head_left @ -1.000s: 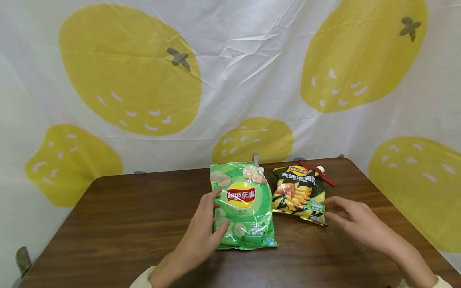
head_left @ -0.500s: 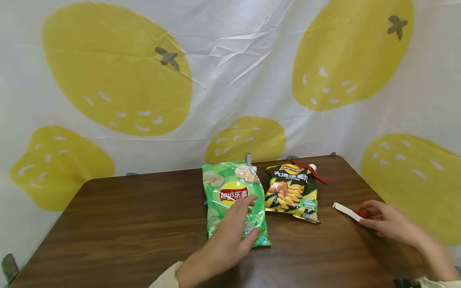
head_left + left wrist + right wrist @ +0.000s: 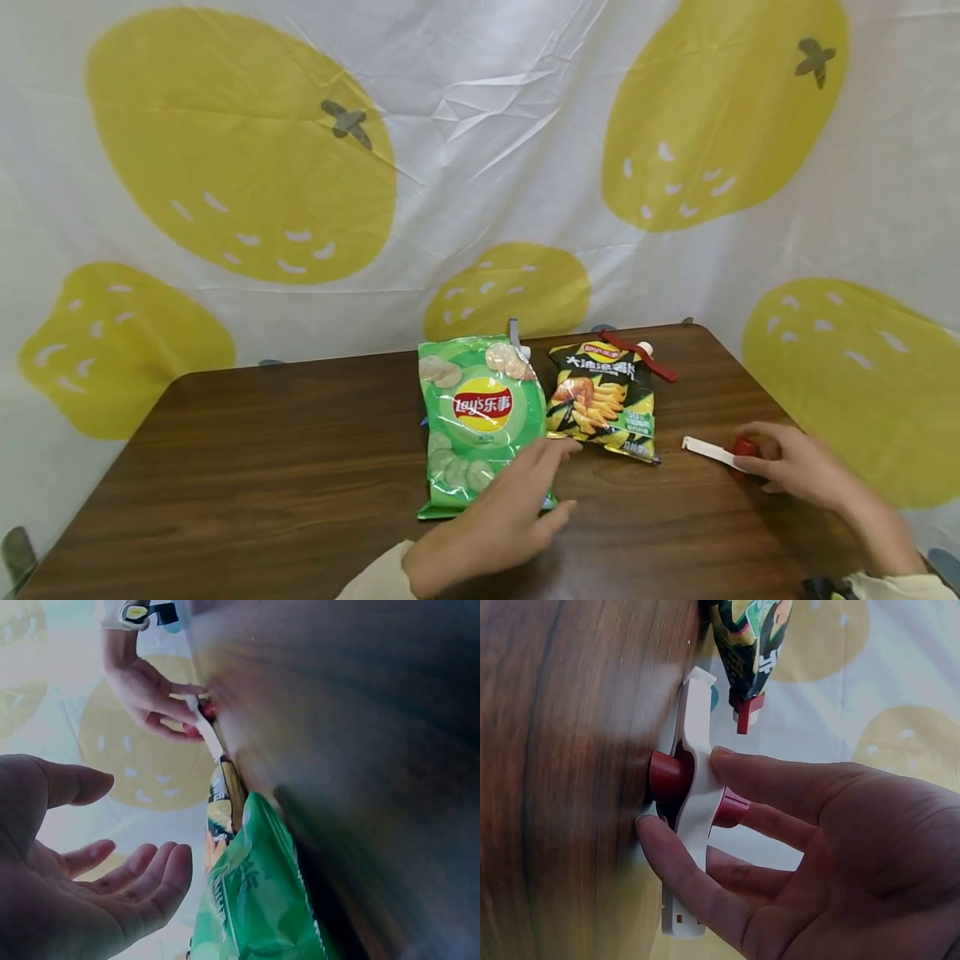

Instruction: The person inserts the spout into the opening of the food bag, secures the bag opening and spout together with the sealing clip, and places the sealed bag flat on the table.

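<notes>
On the right side of the table, my right hand [image 3: 798, 467] pinches a white bag sealing clip [image 3: 696, 720] with a red spout part [image 3: 670, 776]; thumb and fingers lie around its middle. The clip's free white end [image 3: 705, 450] points left toward the bags. My left hand [image 3: 502, 517], fingers spread and slightly bent, hovers by the lower right corner of a green bag of potato chips [image 3: 483, 408] and holds nothing. It hides that corner in the head view. To the right of the green bag lies a black and yellow chip bag [image 3: 596, 392].
A red clip with a white cap [image 3: 652, 362] crosses the black bag's top right corner. A grey clip with a white cap [image 3: 514, 333] sits at the green bag's top right corner. Behind the brown table [image 3: 262, 467] hangs a lemon-print cloth [image 3: 480, 167].
My right hand has left the black bag's edge and moved right, taking hold of the white clip. My left hand has moved right across the green bag to its lower corner.
</notes>
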The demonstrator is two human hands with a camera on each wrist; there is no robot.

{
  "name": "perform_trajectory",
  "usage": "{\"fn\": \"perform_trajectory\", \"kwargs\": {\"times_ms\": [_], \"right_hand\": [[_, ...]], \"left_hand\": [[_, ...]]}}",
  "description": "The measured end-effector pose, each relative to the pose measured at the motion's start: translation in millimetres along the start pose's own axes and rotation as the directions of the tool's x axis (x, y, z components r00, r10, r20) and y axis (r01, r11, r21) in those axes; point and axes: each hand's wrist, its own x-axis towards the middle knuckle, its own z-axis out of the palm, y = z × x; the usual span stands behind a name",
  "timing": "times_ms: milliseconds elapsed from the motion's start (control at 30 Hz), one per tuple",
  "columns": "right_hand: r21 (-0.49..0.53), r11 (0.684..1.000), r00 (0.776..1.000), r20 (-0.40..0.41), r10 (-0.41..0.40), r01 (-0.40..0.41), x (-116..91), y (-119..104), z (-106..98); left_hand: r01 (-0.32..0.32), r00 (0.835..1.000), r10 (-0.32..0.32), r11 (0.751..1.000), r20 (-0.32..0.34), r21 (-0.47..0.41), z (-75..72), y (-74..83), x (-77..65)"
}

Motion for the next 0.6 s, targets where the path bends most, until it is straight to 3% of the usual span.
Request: {"fn": "perform_trajectory", "kwargs": {"times_ms": [200,367,467,600], "right_hand": [[0.06,0.993,0.995,0.028,-0.099,0.097,0.1,-12.1,2.6],[0.052,0.971,0.972,0.016,-0.233,0.232,-0.4,-46.9,7.8],[-0.003,0.945,0.945,0.005,-0.328,0.328,-2.6,-72.1,20.3],[0.043,0.882,0.882,0.019,-0.47,0.469,-5.9,-100.0,39.8]], "left_hand": [[-0.038,0.998,0.037,0.999,0.053,0.013,5.9,-2.4,-2.0],[-0.016,0.998,0.016,1.0,0.058,-0.005,4.6,-3.6,-1.5],[0.02,0.998,-0.019,1.0,0.061,-0.016,2.3,-3.4,-0.3],[0.031,0.999,-0.03,0.999,0.037,-0.021,-0.7,-3.2,1.4]]}}
